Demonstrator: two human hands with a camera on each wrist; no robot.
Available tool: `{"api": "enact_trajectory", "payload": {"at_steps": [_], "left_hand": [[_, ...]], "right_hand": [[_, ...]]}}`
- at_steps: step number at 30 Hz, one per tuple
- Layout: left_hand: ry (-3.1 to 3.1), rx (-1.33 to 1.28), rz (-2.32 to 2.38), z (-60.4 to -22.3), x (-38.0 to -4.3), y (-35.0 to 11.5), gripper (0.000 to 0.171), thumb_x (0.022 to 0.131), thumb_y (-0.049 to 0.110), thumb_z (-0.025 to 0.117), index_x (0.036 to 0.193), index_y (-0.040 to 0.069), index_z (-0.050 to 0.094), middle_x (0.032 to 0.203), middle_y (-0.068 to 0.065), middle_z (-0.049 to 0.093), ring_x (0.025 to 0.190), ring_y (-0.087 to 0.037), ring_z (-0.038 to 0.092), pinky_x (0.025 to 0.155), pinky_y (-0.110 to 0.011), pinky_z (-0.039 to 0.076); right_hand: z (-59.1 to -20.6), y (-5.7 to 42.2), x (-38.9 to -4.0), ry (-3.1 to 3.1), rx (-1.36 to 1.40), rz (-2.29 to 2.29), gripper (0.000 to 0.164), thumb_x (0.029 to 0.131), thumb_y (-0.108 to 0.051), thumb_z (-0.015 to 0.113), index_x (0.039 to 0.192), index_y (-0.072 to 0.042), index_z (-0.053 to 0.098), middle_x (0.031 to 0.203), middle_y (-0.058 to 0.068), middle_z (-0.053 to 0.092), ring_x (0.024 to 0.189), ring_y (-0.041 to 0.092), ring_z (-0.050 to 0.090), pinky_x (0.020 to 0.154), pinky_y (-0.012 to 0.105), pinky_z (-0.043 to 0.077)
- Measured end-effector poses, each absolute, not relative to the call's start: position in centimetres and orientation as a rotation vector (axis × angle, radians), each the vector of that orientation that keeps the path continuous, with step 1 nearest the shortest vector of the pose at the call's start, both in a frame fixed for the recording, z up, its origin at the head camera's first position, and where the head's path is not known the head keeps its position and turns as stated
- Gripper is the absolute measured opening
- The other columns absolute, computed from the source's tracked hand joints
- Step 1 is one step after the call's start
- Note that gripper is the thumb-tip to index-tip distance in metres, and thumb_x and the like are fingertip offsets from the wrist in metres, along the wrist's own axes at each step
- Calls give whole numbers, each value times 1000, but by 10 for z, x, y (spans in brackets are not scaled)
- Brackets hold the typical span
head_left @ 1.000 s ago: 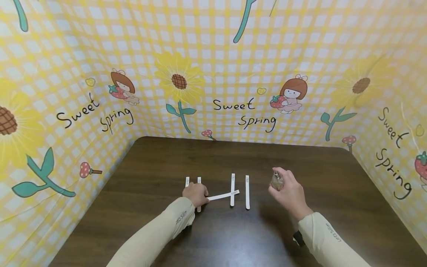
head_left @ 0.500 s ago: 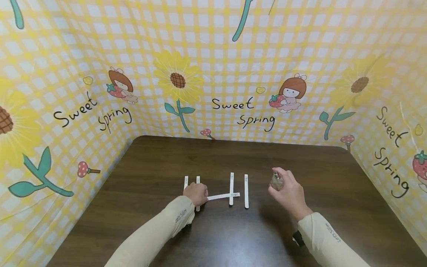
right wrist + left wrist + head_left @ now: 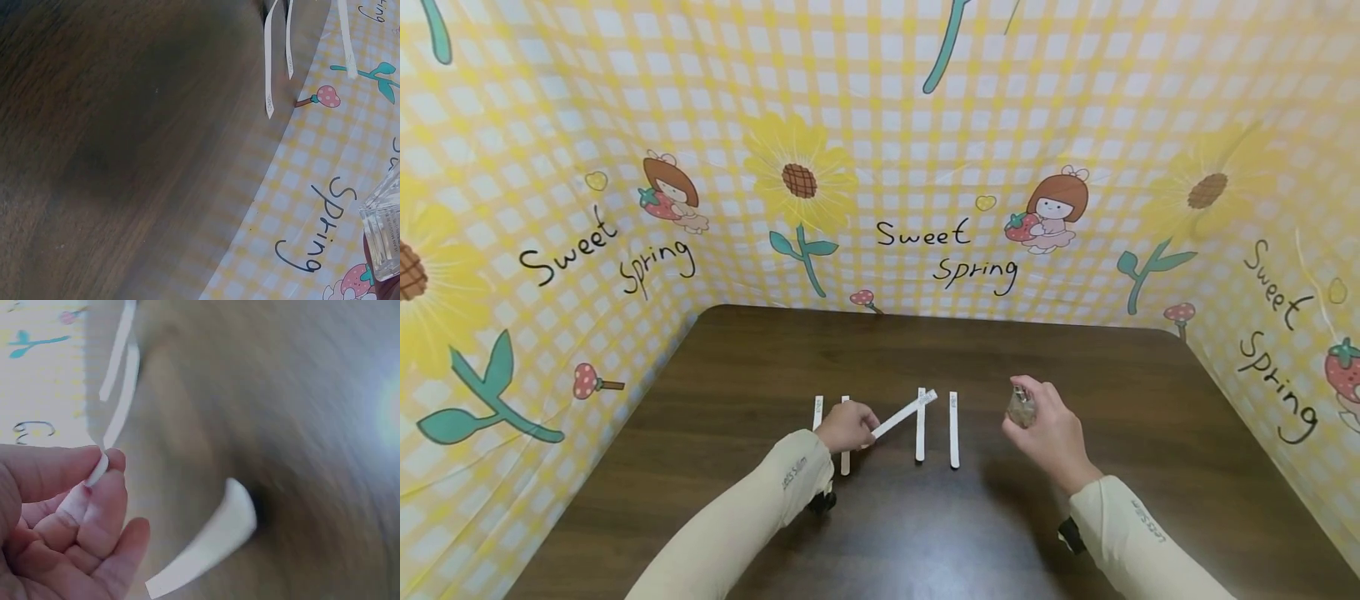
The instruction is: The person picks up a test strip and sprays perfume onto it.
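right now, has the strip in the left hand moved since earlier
Yes, up the picture: in the head view, the free end of the held strip crosses the upper half of the resting strip, no longer its lower half.

The checked cloth [image 3: 917,133] reads "Sweet Spring" — both sleeves [image 3: 741,512], "Lets Slim".

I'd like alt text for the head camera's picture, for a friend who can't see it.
A left hand pinches one end of a white strip, while a right hand holds a small clear bottle. Four more strips lie on a dark table, with a yellow checked cloth printed with flowers behind it.
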State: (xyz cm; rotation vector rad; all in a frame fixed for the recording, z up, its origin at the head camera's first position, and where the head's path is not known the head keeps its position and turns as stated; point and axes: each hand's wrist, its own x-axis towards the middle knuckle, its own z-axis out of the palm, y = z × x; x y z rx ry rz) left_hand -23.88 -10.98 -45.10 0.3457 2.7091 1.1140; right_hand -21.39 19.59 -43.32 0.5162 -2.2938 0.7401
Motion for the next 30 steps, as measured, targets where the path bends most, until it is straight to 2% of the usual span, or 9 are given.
{"api": "enact_trajectory", "payload": {"at_steps": [3, 6, 12, 17, 24, 30], "left_hand": [[2533, 265, 1359, -445, -238, -108, 10, 75, -15, 64, 84, -11, 64, 67, -9, 63, 51, -8, 54, 51, -23, 52], [2352, 177, 1534, -439, -237, -106, 17, 77, -16, 62, 93, -15, 63, 74, -15, 65, 52, -8, 54, 53, -21, 51], [2085, 95, 1686, -425, -233, -105, 31, 80, -14, 60, 110, -18, 59, 88, -24, 68, 60, -12, 59, 56, -20, 51], [2019, 96, 1720, -414, -231, -109, 33, 82, -12, 59, 115, -18, 57, 90, -23, 68, 65, -13, 60, 58, -20, 52], [2014, 102, 1739, -396, -230, -115, 34, 83, -12, 58, 116, -18, 56, 82, -13, 68, 65, -12, 60, 59, -21, 52], [2022, 135, 1735, -382, -233, -113, 35, 82, -13, 58, 117, -19, 55, 84, -15, 68, 63, -11, 60, 58, -20, 51]], "right_hand": [[-433, 196, -215, -2287, 525, 735, 56, 62, -1, 75, 114, -5, 56, 83, 11, 54, 57, 19, 50, 43, 33, 41], [-433, 195, -216, -2276, 544, 718, 56, 61, -1, 75, 114, -6, 57, 83, 11, 54, 56, 18, 49, 42, 32, 40], [-429, 194, -218, -2276, 597, 644, 54, 61, -2, 75, 112, -10, 61, 80, 9, 51, 52, 14, 46, 39, 29, 37], [-421, 190, -222, -2337, 661, 593, 50, 62, -3, 75, 109, -11, 61, 79, 7, 48, 48, 10, 41, 38, 26, 35], [-404, 176, -230, -2487, 695, 641, 49, 67, -6, 71, 114, -11, 56, 83, 8, 49, 47, 12, 36, 37, 28, 32], [-391, 166, -239, -2564, 725, 620, 51, 68, -8, 70, 116, -11, 54, 88, 9, 53, 53, 16, 44, 40, 31, 37]]}}
